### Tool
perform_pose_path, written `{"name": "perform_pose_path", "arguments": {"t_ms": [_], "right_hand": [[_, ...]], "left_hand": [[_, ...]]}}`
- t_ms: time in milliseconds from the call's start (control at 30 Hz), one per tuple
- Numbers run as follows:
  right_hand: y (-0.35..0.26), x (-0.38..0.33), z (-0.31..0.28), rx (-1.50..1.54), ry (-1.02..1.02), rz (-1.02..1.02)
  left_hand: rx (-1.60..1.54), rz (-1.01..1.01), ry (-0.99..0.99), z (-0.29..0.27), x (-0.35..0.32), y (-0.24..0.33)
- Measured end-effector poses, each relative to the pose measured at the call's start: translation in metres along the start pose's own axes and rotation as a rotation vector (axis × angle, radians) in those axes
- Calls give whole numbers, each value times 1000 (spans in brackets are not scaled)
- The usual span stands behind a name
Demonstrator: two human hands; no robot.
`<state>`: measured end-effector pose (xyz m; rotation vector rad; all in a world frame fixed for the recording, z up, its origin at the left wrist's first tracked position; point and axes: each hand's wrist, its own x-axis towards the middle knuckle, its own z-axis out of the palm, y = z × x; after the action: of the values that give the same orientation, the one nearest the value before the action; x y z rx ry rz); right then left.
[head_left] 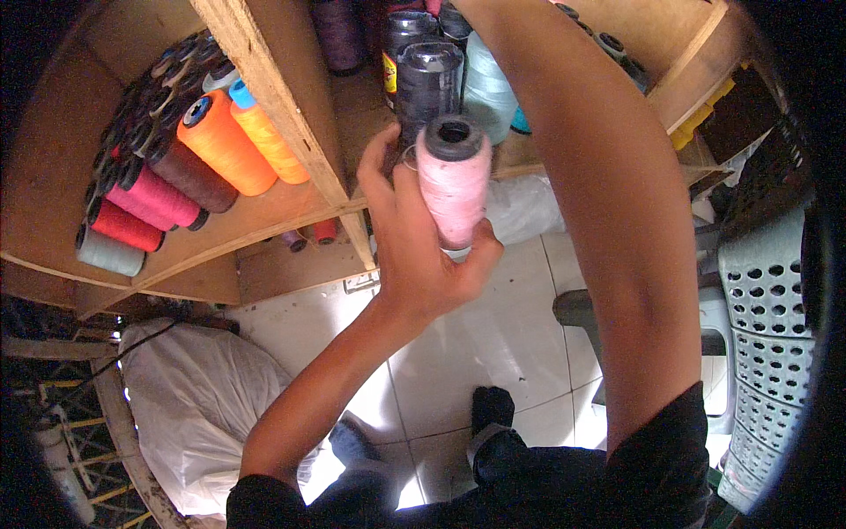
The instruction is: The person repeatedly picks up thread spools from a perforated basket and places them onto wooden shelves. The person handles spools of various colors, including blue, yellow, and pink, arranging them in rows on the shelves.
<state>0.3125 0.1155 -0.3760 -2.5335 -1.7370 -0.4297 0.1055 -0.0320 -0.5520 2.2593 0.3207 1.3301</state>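
Observation:
A cone of pale pink thread (454, 192) with a black top rim stands tilted in my left hand (414, 238). My thumb lies along its lower right side and my fingers are on its left. Just beyond it, on the wooden shelf, are a cone of black thread in clear wrap (429, 81), another dark wrapped cone (411, 25) with a yellow label, and a light blue cone (487, 93). My right forearm (564, 115) reaches up past the top edge of the picture, so my right hand is out of sight.
Left of an upright board (273, 97), a shelf compartment holds stacked cones, among them an orange one (227, 145) and a magenta one (159, 196). A white sack (198, 397) sits on the tiled floor (476, 353) at lower left. A grey-green perforated plastic chair (767, 335) stands at right.

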Motion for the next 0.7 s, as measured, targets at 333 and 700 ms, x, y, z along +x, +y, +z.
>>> {"name": "perform_pose_path", "arguments": {"t_ms": [333, 700], "right_hand": [[-6, 26, 13, -246, -162, 11], [-4, 20, 15, -52, -25, -23]], "left_hand": [[-38, -27, 22, 1, 2, 2], [-17, -30, 6, 1, 3, 2]]}}
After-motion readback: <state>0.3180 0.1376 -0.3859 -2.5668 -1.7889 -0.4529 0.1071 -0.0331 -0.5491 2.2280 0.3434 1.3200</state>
